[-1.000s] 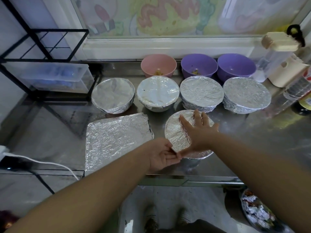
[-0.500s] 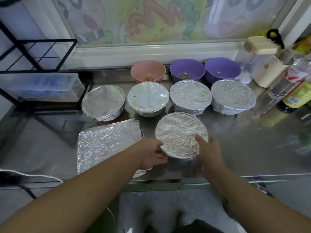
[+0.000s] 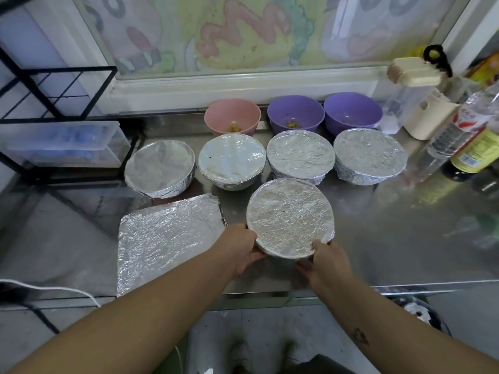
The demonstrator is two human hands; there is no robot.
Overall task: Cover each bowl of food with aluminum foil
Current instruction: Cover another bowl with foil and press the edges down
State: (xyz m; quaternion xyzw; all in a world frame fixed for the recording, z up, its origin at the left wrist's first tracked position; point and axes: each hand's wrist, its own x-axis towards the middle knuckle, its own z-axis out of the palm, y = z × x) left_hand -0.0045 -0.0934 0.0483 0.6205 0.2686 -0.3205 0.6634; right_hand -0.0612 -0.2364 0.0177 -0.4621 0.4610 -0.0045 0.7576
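A foil-covered bowl sits near the front of the steel counter. My left hand grips its near-left side and my right hand grips its near-right side, fingers curled under the rim. Behind it stands a row of several foil-covered bowls. At the back are a pink bowl and two purple bowls with food, uncovered. A flat stack of foil sheets lies to the left.
Bottles and a cream-lidded container crowd the right back corner. A black wire rack with a clear plastic box stands at the left. A white cable runs at the lower left. The counter's front edge is just below my hands.
My right hand came off the top of the foil and moved down to the bowl's near-right side. My left hand stayed at the near-left rim.
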